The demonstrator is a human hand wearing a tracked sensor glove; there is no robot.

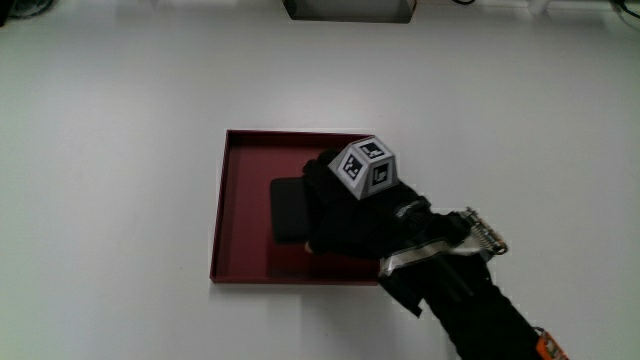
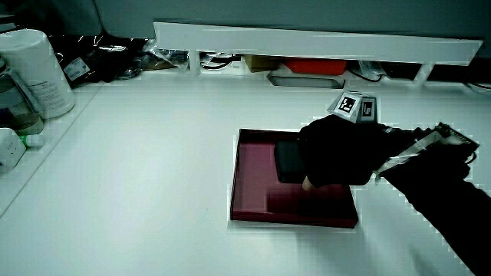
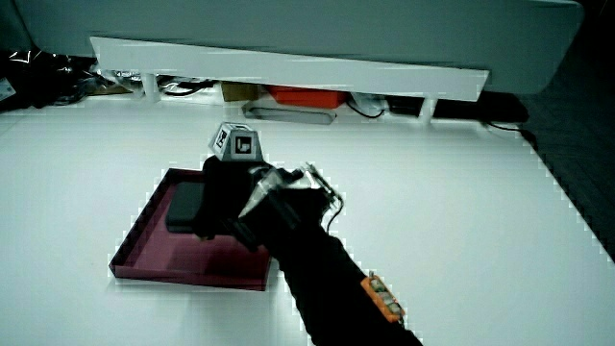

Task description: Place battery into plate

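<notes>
grip (image 1: 345,215): fingers curled on the black battery (image 1: 288,209) | battery under grip, inside the red plate (image 1: 240,160) | plate on white surface (image 1: 120,150)

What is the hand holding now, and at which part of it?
The hand holds the black battery by the end under the fingers, over the red plate. How the fingers wrap it is hidden by the glove.
</notes>
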